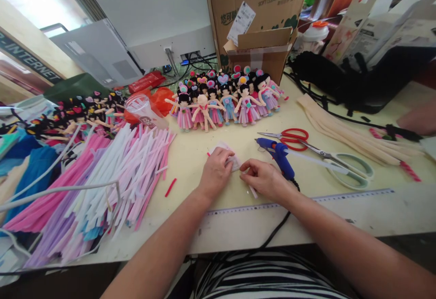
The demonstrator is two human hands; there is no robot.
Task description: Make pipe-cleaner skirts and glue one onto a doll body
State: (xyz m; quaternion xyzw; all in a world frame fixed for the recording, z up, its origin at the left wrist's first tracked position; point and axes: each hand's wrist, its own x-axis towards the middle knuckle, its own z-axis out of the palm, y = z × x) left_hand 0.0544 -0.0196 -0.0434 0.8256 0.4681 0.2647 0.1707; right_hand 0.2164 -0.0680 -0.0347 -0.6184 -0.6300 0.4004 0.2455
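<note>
Left hand [217, 166] partly covers a pale pink piece [235, 162], seemingly positioning it; right hand [261, 178] lies at four o'clock. Can't tell either grip's closure; next move likely needs precision.

A black-and-white striped garment [269, 275], perhaps a shirt, leaves both forearms [170, 233] bare.

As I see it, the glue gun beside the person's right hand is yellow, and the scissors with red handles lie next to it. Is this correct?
Only the colour is wrong: the head view shows that the glue gun beside the right hand is blue. The scissors with red handles do lie next to it.
</note>
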